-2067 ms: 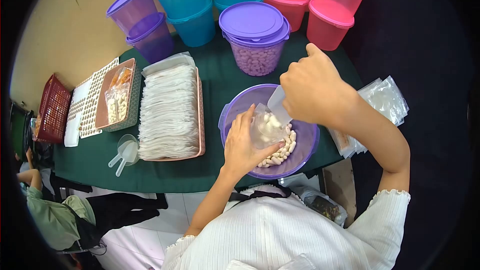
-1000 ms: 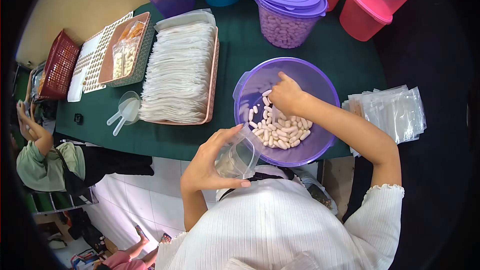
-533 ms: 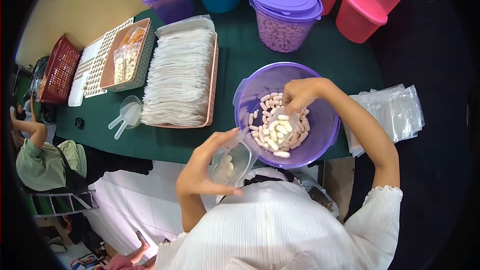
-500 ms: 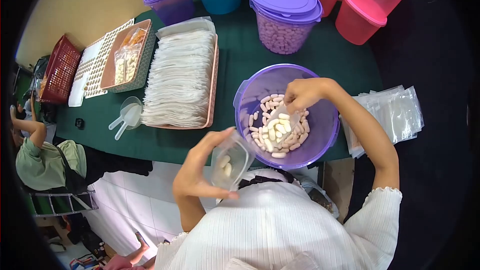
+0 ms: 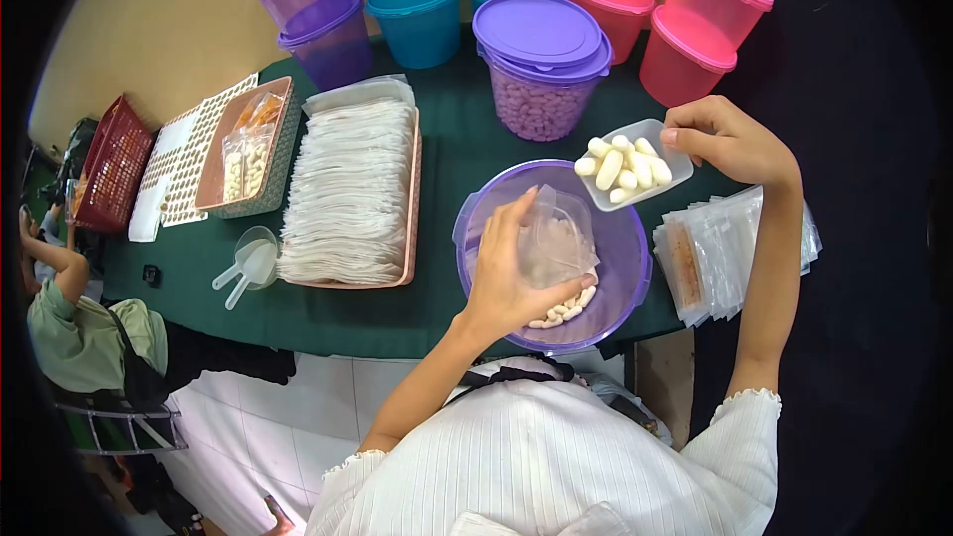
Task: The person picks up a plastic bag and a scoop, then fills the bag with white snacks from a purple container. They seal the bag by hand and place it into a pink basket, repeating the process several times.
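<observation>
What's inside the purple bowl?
In the purple bowl, white capsules lie by its nearer wall. The left hand and its clear bag cover most of the floor, hiding any others.

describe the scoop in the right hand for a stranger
On the green table sits a round purple plastic bowl. Above its far rim the right hand holds a clear rectangular plastic scoop. Unlike the empty clear scoops left, it carries white capsules.

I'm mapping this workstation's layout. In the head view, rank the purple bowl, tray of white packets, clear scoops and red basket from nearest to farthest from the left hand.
1. Purple bowl: directly under the left hand, which holds a clear bag.
2. Tray of white packets: just to its left.
3. Clear scoops: farther left.
4. Red basket: far left end.
</observation>
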{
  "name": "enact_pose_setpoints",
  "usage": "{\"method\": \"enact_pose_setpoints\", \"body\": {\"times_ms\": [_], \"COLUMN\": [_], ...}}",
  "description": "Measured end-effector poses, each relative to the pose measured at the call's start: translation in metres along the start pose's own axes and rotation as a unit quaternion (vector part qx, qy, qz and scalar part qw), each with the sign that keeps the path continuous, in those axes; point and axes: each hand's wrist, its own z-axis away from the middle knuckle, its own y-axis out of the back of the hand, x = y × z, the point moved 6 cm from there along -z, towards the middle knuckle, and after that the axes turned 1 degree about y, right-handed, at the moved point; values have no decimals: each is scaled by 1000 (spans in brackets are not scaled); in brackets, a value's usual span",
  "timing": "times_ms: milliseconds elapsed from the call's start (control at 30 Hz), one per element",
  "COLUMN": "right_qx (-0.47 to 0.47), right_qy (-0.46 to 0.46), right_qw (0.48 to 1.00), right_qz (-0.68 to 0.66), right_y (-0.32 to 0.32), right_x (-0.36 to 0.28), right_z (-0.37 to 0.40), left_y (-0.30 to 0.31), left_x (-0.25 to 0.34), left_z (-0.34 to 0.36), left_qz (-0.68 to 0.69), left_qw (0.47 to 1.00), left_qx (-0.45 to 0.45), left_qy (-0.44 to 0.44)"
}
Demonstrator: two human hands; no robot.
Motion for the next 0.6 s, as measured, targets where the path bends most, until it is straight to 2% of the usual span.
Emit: {"method": "enact_pose_setpoints", "body": {"times_ms": [67,100,233,300,533,600], "right_qx": [1,4,-36,-42,-45,-54], "right_qy": [-26,-29,-22,-54,-46,-77], "right_qw": [998,998,991,976,970,960], "right_qz": [54,53,125,205,236,264], "right_y": [0,-2,-13,-14,-17,-17], "right_x": [-3,-5,-7,-11,-13,-10], "right_z": [3,4,2,2,-1,-3], "left_y": [-10,-11,-9,-9,-9,-9], "left_x": [-13,-12,-9,-9,-10,-10], "left_z": [0,1,1,1,1,1], "left_qz": [-69,-68,-89,-91,-93,-90], "left_qw": [995,994,994,994,993,994], "left_qx": [-68,-71,-49,-51,-54,-54], "left_qy": [40,38,33,35,39,38]}}
